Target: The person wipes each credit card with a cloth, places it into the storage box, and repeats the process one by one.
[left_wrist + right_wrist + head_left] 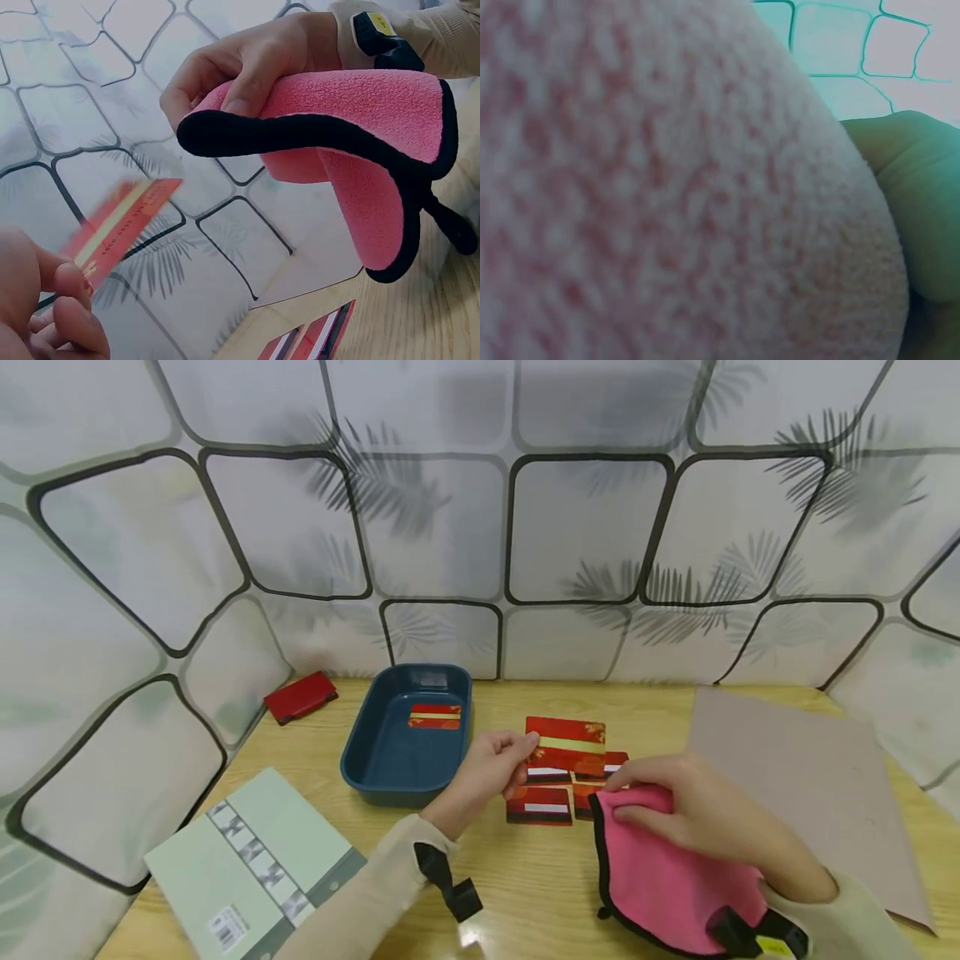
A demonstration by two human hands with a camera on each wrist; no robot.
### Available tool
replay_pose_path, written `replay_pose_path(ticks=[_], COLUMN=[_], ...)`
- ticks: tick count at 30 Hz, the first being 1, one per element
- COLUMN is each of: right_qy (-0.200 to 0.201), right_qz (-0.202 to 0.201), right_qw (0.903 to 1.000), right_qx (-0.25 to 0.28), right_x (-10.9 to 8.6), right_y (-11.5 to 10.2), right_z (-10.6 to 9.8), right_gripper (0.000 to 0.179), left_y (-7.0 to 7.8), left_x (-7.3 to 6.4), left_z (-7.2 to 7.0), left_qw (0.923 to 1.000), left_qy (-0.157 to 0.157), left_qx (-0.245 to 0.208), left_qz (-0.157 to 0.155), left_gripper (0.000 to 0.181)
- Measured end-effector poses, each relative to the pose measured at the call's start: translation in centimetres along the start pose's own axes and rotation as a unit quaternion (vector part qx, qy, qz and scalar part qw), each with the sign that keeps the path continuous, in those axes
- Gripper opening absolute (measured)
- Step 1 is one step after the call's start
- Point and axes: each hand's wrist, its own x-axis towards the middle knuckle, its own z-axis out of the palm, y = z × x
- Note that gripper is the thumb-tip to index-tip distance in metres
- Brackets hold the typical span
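Observation:
Between thumb and fingers, my left hand (491,770) pinches a red card with a gold stripe (566,745) by its left edge, raised over the table. Behind and below it lie several red cards (538,807), their dark stripes and white strips facing up. My right hand (678,802) grips a pink cloth with black edging (660,868), which hangs folded from the fingers. In the left wrist view the cloth (360,105) droops beside the card (124,225). Pink fabric (667,187) fills most of the right wrist view and hides the fingertips there.
A blue tray (375,768) holds one red card (435,717). Behind it on the left lies a red wallet-like case (301,697). A pale green binder or box (247,868) sits at the front left, and a grey-brown sheet (795,785) covers the right side.

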Motion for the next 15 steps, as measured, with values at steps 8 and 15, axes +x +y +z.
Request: replay_pose_path(ticks=[8,15], right_qy=[0.001,0.002], right_qz=[0.041,0.063], right_qw=[0.9991,0.9978], right_qx=[0.005,-0.023], right_x=[0.6,2.3], right_y=[0.2,0.1], right_z=[-0.3,0.0], right_gripper=[0.023,0.019], left_y=[-0.4,-0.4], left_x=[0.0,-0.3], left_z=[0.9,1.3], left_qw=[0.9994,0.9957], left_qy=[-0.012,-0.042], left_qx=[-0.016,0.009], left_qz=[0.027,0.083], left_gripper=[0.022,0.016])
